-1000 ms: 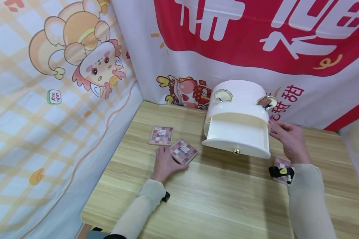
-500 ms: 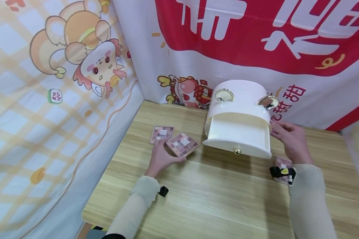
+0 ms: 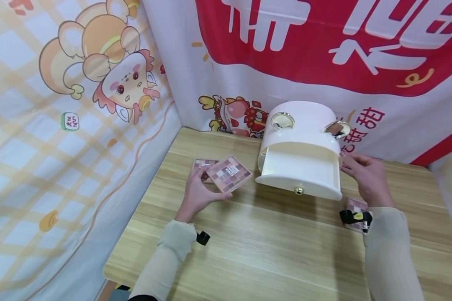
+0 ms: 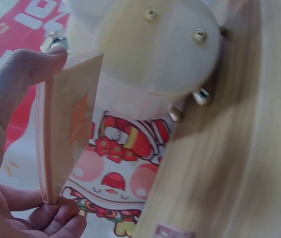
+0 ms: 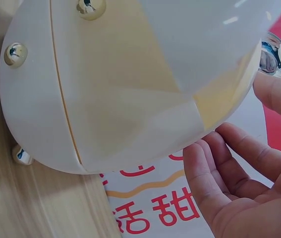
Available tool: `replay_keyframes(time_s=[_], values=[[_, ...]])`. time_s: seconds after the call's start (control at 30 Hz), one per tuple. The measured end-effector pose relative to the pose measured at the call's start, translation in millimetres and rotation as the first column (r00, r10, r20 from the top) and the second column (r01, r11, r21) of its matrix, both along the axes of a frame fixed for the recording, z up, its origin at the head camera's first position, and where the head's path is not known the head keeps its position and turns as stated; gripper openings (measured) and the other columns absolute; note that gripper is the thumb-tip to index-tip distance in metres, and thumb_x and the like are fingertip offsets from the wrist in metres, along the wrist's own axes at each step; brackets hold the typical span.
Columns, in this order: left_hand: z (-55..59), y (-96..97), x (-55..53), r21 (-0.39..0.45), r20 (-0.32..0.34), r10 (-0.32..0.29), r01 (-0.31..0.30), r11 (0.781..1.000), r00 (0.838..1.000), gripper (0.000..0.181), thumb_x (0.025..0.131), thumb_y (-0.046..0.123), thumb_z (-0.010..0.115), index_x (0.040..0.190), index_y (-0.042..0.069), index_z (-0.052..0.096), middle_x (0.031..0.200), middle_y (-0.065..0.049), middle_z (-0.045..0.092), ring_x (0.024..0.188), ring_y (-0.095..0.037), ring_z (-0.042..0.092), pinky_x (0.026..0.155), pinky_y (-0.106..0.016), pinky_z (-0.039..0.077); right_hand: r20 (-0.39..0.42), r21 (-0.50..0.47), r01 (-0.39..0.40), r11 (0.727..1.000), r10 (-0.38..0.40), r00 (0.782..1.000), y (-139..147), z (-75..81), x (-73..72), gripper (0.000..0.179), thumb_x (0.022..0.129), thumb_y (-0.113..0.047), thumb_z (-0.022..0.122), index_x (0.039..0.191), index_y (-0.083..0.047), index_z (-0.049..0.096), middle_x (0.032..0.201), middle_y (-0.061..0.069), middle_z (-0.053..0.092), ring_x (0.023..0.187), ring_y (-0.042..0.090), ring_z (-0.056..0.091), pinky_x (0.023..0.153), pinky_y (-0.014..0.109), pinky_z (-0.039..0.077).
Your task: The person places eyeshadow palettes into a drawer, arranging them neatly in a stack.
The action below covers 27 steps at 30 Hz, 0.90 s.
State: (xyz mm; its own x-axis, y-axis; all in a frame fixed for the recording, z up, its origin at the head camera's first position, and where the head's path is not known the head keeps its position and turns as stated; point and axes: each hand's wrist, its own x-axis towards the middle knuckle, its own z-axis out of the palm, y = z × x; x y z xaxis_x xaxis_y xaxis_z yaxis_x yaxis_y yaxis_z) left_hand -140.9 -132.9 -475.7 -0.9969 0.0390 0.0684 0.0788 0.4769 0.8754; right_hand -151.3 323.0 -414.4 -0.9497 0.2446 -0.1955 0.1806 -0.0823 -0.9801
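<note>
Pinching palette point(image 3: 229, 173) in left hand point(image 3: 196, 193), clamped by the edges: thumb at one, fingertips at the opposite one, per left wrist view. Holding it up off table point(image 3: 278, 242), tilted, checkered lettered face toward head camera, plain back with small orange label toward left wrist camera. Located left of box point(image 3: 301, 113), right corner just beside drawer point(image 3: 316, 190) in head view.

Gripping box at its right side with right hand point(image 3: 367, 177). Setting bent fingers against the wall and thumb near the rim, thumb apart from the fingers, per right wrist view. Can't tell how hard.

Note drawer sticking out of box front, white inside, gold knob point(image 3: 299, 191) on its face. Standing on table on small gold feet, counting one foot point(image 5: 22, 154) in right wrist view; carrying two round gold-rimmed pieces up top.

Also see second palette point(image 3: 202, 163) flat on table, partly hidden behind left fingers and held palette. Find third palette point(image 3: 355, 205) flat at right, partly covered in head view by black wrist mount point(image 3: 355, 216).

Behind box, see red-and-white cloth point(image 3: 312, 77) with large characters; at left, checked cloth point(image 3: 52, 167) with cartoon animal print.
</note>
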Motion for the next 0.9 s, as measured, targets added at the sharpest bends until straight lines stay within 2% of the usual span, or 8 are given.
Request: replay_keyframes(time_s=[0.1, 0.2, 0.3, 0.43, 0.6, 0.77, 0.9], values=[[10.1, -1.8, 1.6, 0.095, 0.03, -0.025, 0.022, 0.995, 0.999, 0.103, 0.048, 0.047, 0.1, 0.134, 0.012, 0.056, 0.127, -0.005, 0.054, 0.113, -0.028, 0.057, 0.1, -0.05, 0.047, 0.021, 0.027, 0.0, 1.0, 0.0, 1.0, 0, 1.1, 0.0, 0.025, 0.086, -0.031, 0.081, 0.102, -0.013, 0.074, 0.105, -0.001, 0.062, 0.086, 0.008, 0.066, 0.076, 0.02, 0.056], [20.0, -3.0, 2.9, 0.2, 0.071, -0.056, 0.041, 0.979, 0.996, 0.101, 0.049, 0.043, 0.101, 0.135, 0.014, 0.055, 0.124, -0.002, 0.058, 0.113, -0.024, 0.059, 0.102, -0.046, 0.047, 0.044, 0.068, -0.001, 0.998, -0.002, 0.999, 0, 1.6, -0.5, 0.031, 0.085, -0.035, 0.08, 0.106, -0.014, 0.073, 0.107, -0.001, 0.061, 0.087, 0.008, 0.066, 0.076, 0.019, 0.056], [28.5, -3.1, 3.3, 0.311, 0.101, -0.094, 0.058, 0.948, 0.99, 0.1, 0.052, 0.035, 0.102, 0.137, 0.014, 0.054, 0.125, -0.003, 0.06, 0.114, -0.023, 0.059, 0.102, -0.042, 0.047, 0.052, 0.087, -0.004, 0.996, -0.001, 0.999, 0, 1.3, -0.3, 0.033, 0.086, -0.037, 0.08, 0.107, -0.014, 0.072, 0.107, -0.002, 0.061, 0.087, 0.007, 0.066, 0.076, 0.019, 0.056], [37.6, -1.3, 2.9, 0.425, 0.119, -0.147, 0.084, 0.901, 0.982, 0.098, 0.055, 0.021, 0.101, 0.139, 0.01, 0.051, 0.126, -0.008, 0.06, 0.116, -0.027, 0.059, 0.1, -0.039, 0.049, 0.033, 0.047, -0.001, 0.999, -0.001, 0.999, 1, -0.2, 0.8, 0.027, 0.087, -0.033, 0.08, 0.104, -0.013, 0.072, 0.106, 0.0, 0.061, 0.085, 0.007, 0.066, 0.076, 0.02, 0.056], [47.5, 3.8, 1.6, 0.506, 0.139, -0.214, 0.117, 0.855, 0.967, 0.096, 0.058, 0.012, 0.099, 0.141, 0.006, 0.05, 0.128, -0.014, 0.057, 0.117, -0.032, 0.057, 0.096, -0.034, 0.052, 0.004, 0.022, 0.005, 1.0, -0.005, 1.0, 1, -0.2, 1.1, 0.022, 0.086, -0.03, 0.081, 0.099, -0.014, 0.073, 0.103, 0.0, 0.063, 0.083, 0.008, 0.067, 0.078, 0.022, 0.056], [57.2, 11.1, -3.1, 0.581, 0.119, -0.311, 0.188, 0.792, 0.943, 0.09, 0.064, 0.007, 0.095, 0.141, -0.001, 0.049, 0.131, -0.02, 0.054, 0.119, -0.039, 0.055, 0.099, -0.035, 0.05, -0.01, -0.008, 0.013, 1.0, -0.014, 1.0, 1, 0.3, 1.0, 0.02, 0.086, -0.028, 0.082, 0.096, -0.013, 0.074, 0.101, -0.001, 0.064, 0.082, 0.008, 0.067, 0.077, 0.022, 0.056], [64.9, 16.5, -5.8, 0.623, 0.119, -0.368, 0.219, 0.751, 0.922, 0.09, 0.063, 0.01, 0.095, 0.14, -0.004, 0.05, 0.132, -0.022, 0.054, 0.119, -0.039, 0.056, 0.099, -0.037, 0.05, -0.02, -0.017, 0.01, 1.0, -0.01, 1.0, 0, 0.5, 1.1, 0.018, 0.086, -0.026, 0.082, 0.095, -0.013, 0.074, 0.1, -0.001, 0.065, 0.082, 0.009, 0.068, 0.077, 0.022, 0.056]])
